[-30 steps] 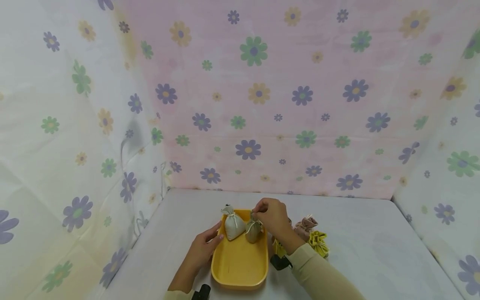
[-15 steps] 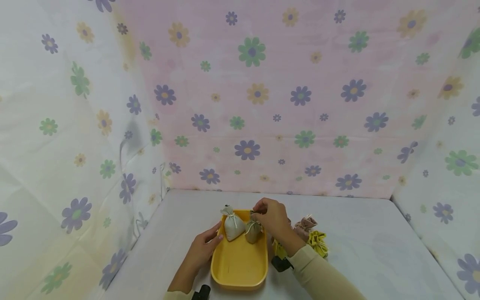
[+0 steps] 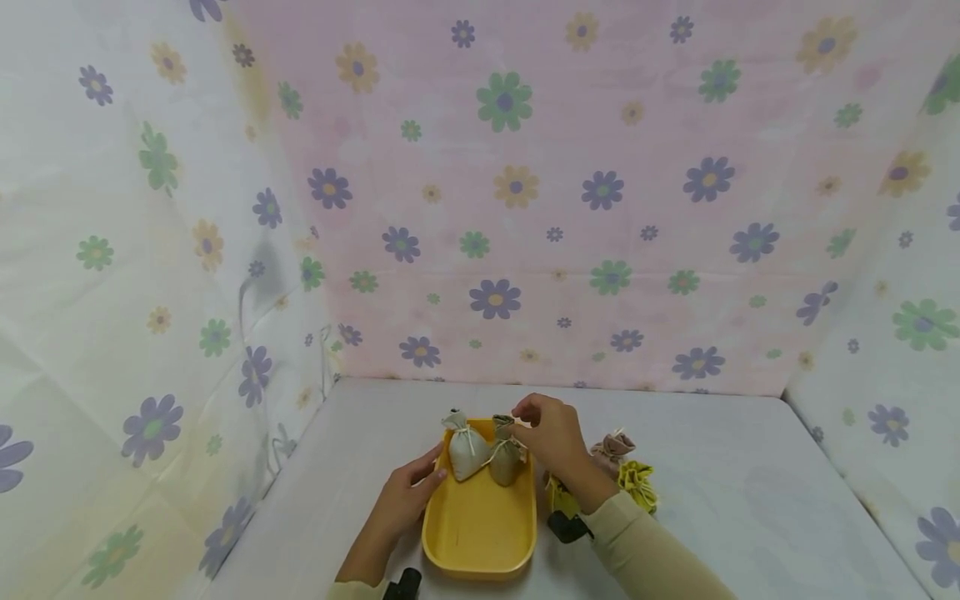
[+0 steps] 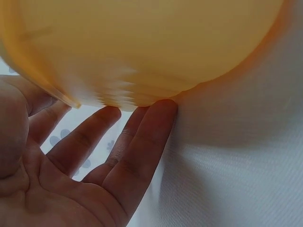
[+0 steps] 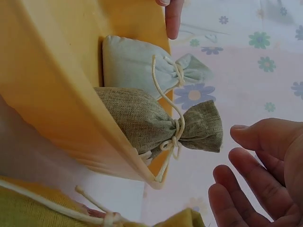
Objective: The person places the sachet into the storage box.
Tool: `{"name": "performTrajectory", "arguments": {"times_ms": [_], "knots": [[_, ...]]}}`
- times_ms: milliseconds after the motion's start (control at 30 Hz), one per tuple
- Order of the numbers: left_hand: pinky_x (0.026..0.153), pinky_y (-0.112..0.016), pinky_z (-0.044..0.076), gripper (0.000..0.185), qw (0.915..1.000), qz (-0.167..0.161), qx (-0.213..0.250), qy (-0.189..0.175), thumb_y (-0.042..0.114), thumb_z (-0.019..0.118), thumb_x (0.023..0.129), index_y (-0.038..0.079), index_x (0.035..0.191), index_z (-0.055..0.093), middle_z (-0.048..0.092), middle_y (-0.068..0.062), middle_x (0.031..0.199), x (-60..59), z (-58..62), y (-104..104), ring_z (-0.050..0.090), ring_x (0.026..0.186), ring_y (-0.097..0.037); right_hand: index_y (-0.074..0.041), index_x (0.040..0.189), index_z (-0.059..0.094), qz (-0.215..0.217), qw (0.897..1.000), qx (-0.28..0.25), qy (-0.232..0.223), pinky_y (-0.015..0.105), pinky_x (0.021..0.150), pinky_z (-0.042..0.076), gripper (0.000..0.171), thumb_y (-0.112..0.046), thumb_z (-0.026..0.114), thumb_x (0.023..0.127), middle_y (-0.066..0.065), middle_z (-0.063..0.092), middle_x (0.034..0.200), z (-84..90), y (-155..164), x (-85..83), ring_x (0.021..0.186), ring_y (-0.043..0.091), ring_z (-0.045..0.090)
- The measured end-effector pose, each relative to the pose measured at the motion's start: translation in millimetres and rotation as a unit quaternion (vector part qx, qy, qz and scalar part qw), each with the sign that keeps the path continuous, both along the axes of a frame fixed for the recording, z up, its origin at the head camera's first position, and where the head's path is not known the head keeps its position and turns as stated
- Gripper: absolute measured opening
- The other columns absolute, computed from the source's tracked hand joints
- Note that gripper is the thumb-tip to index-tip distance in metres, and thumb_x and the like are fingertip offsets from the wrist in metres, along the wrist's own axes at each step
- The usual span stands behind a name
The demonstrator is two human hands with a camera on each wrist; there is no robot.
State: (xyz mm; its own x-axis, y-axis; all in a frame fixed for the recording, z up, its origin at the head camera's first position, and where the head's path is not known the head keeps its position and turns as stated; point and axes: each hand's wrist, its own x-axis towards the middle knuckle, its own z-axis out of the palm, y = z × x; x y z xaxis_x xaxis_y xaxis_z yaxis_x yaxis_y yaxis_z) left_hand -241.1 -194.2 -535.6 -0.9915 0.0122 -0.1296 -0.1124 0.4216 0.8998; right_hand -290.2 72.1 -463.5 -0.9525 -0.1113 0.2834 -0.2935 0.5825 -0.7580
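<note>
The left hand [image 3: 408,498], fingers straight, rests against the yellow tray [image 3: 477,533]'s left rim. The right hand [image 3: 551,437] hovers relaxed and empty just above the olive pouch [image 3: 506,458], which stands upright at the tray's far end beside the pale pouch [image 3: 467,450].

The person's left hand [image 3: 408,492] lies low on the near left, forearm running in from the near edge, its fingers [image 4: 142,142] straight and spread with the palm open. The right hand [image 3: 551,433] is raised farther off and to the right on a forearm in a beige sleeve [image 3: 645,550], its fingers [image 5: 246,189] loosely curved, apart and holding nothing.
</note>
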Motion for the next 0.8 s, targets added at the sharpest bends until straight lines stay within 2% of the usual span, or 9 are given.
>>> {"name": "performTrajectory", "arguments": {"times_ms": [233, 500, 800], "knots": [[0.11, -0.056, 0.048, 0.049, 1.0, 0.004, 0.0, 0.003, 0.039, 0.065, 0.102, 0.04, 0.15, 0.054, 0.053, -0.014, 0.155, -1.2, -0.5, -0.1, 0.049, 0.144, -0.041, -0.018, 0.098, 0.075, 0.006, 1.0, 0.011, 0.005, 0.043, 0.089, 0.062, 0.013, -0.021, 0.083, 0.089, 0.001, 0.076, 0.101, 0.4, 7.3, 5.1, 0.101, 0.021, 0.073], [0.107, -0.055, 0.052, 0.051, 1.0, -0.001, 0.008, -0.005, 0.041, 0.066, 0.101, 0.039, 0.15, 0.053, 0.053, -0.019, 0.154, -0.9, -1.3, -0.7, 0.049, 0.143, -0.043, -0.02, 0.102, 0.075, 0.02, 0.999, 0.039, -0.006, 0.048, 0.091, 0.06, 0.019, -0.023, 0.085, 0.087, 0.002, 0.076, 0.108, 1.2, 17.1, 15.9, 0.107, 0.023, 0.069], [0.099, -0.051, 0.058, 0.052, 0.9998, -0.005, 0.019, 0.0, 0.039, 0.067, 0.101, 0.036, 0.151, 0.054, 0.055, -0.024, 0.151, -0.1, 1.9, -1.2, 0.052, 0.139, -0.045, -0.025, 0.098, 0.074, -0.01, 1.0, 0.014, 0.0, 0.041, 0.087, 0.063, 0.019, -0.024, 0.087, 0.085, -0.004, 0.074, 0.103, 5.0, 26.3, 28.3, 0.105, 0.024, 0.069]]}}
